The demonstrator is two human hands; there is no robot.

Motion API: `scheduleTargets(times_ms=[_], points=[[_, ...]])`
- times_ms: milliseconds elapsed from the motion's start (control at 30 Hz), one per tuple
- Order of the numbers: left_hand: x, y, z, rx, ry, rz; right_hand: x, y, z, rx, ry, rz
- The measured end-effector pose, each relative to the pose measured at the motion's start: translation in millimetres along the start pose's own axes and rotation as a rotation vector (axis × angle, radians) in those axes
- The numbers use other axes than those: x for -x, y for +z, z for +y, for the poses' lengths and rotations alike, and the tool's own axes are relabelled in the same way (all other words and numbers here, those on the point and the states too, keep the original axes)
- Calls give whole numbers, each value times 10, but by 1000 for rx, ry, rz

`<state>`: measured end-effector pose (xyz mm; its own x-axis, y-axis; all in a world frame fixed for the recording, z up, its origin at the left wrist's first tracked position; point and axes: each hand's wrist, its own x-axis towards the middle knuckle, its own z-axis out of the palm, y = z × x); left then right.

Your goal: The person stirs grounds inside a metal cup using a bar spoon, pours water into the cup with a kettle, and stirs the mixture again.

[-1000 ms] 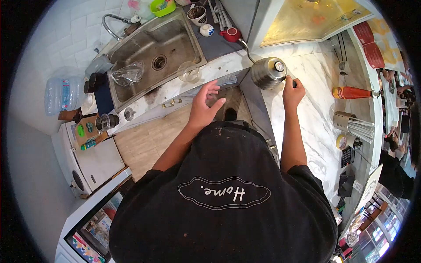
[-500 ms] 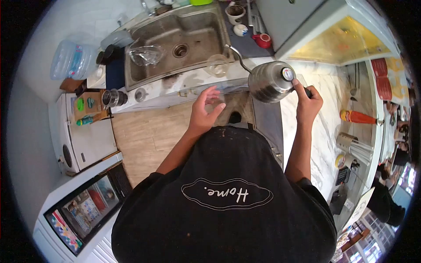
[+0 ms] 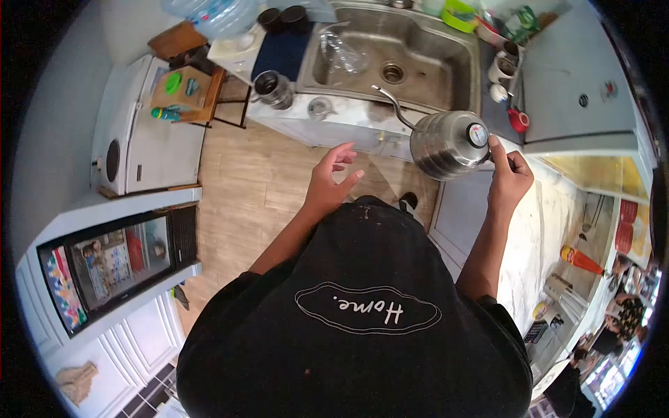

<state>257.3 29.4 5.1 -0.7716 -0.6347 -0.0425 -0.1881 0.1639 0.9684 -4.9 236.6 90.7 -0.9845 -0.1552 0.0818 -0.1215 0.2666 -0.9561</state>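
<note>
My right hand (image 3: 510,174) is closed round the dark handle of a steel gooseneck kettle (image 3: 447,148), its thumb near the round gauge on the lid. The kettle's thin spout points up and left towards the sink (image 3: 380,42). Left of the kettle, my left hand (image 3: 333,180) is raised over the floor with its fingers apart and nothing in it. A glass coffee pot (image 3: 274,90) and a small glass cup (image 3: 321,108) stand on the counter edge left of the kettle.
A clear plastic bag (image 3: 343,54) lies in the sink. The marble counter (image 3: 533,240) runs along the right, with a red sauce bottle (image 3: 581,260) on it. A red cup (image 3: 518,120) stands right of the sink. At the left are a white machine (image 3: 164,157) and a glass-fronted cabinet (image 3: 115,268).
The view has turned left, so the sink and coffee pot now appear further right. The kettle has come off the marble counter in my right hand. My left hand stays open.
</note>
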Motion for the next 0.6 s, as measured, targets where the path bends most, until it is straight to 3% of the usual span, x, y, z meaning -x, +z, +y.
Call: scheduleTargets(times_ms=[267, 600], points=[[123, -963, -417, -79, -61, 103, 373, 1015, -308, 32, -50, -89], [40, -1371, -812, 22, -175, 343, 208, 1797, -742, 155, -254, -152]])
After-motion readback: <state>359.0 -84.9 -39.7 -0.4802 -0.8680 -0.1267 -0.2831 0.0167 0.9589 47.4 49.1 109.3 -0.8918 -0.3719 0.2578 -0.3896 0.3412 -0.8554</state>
